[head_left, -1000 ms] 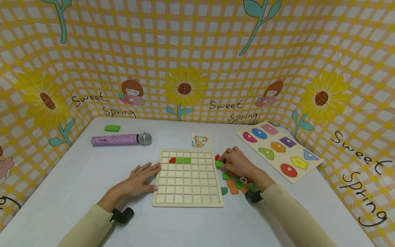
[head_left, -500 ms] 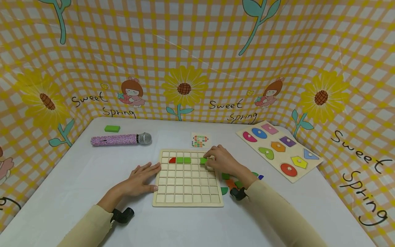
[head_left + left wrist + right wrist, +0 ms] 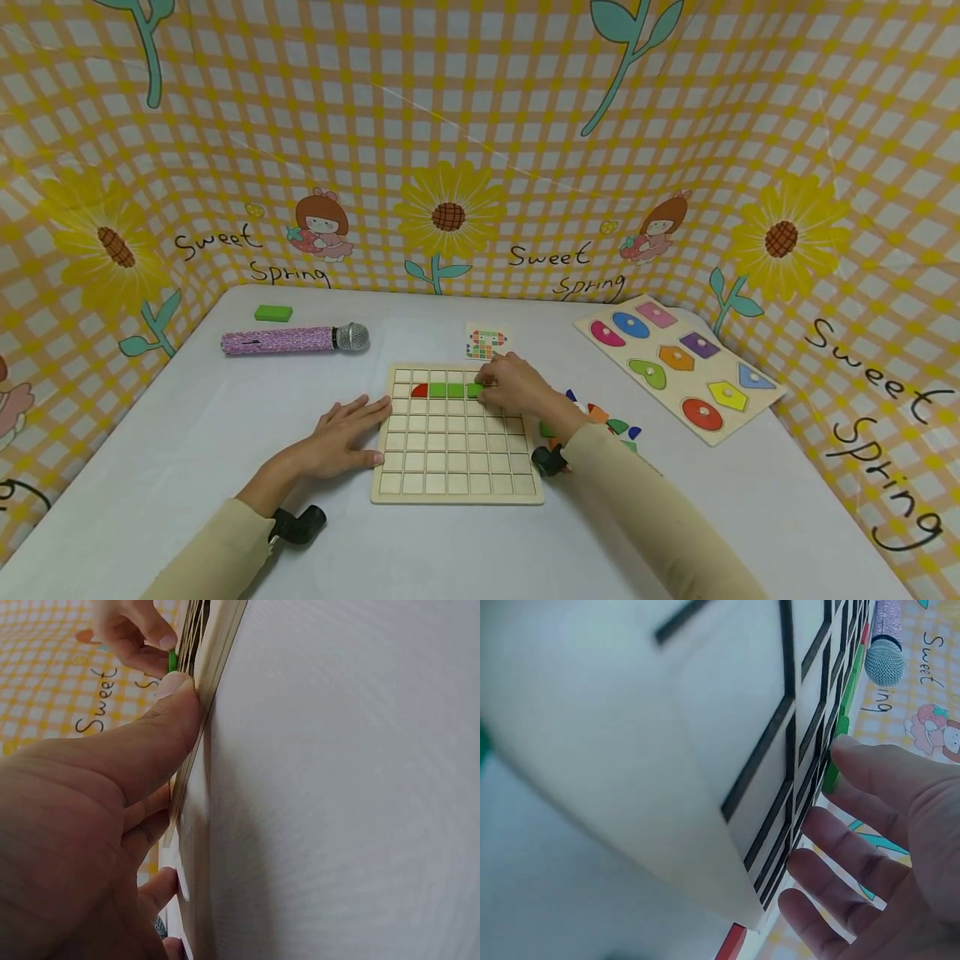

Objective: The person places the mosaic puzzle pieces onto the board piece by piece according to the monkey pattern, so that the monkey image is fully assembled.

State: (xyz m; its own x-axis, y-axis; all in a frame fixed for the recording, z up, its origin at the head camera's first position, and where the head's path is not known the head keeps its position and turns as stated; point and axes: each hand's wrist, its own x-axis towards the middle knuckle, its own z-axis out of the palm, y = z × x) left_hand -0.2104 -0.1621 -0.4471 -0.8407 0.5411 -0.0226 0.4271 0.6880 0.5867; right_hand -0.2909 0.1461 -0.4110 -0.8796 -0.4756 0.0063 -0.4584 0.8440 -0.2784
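Note:
My right hand (image 3: 513,387) pinches a green square tile (image 3: 472,391) between thumb and fingertips. The tile is at the second row of a wooden grid board (image 3: 435,483), right beside the green tiles (image 3: 446,390) lying there. A red quarter-round tile (image 3: 420,390) sits at the left end of that row. In the right wrist view, thumb and forefinger hold the green tile (image 3: 831,777) while the other fingers stay loosely bent. My left hand (image 3: 339,437) rests at the board's left edge, fingers extended; in the left wrist view its thumb (image 3: 169,720) lies on the rim.
Behind the board lies a small pattern card (image 3: 476,340). Loose coloured tiles (image 3: 597,414) are scattered to the right, partly under my right forearm. A shape-puzzle board (image 3: 675,383) lies at the back right. A glittery microphone (image 3: 281,340) and a green block (image 3: 273,313) lie at the back left.
My right hand has moved left from the loose tiles onto the board, bringing the green tile to the row of green ones. The left hand has stayed in place.

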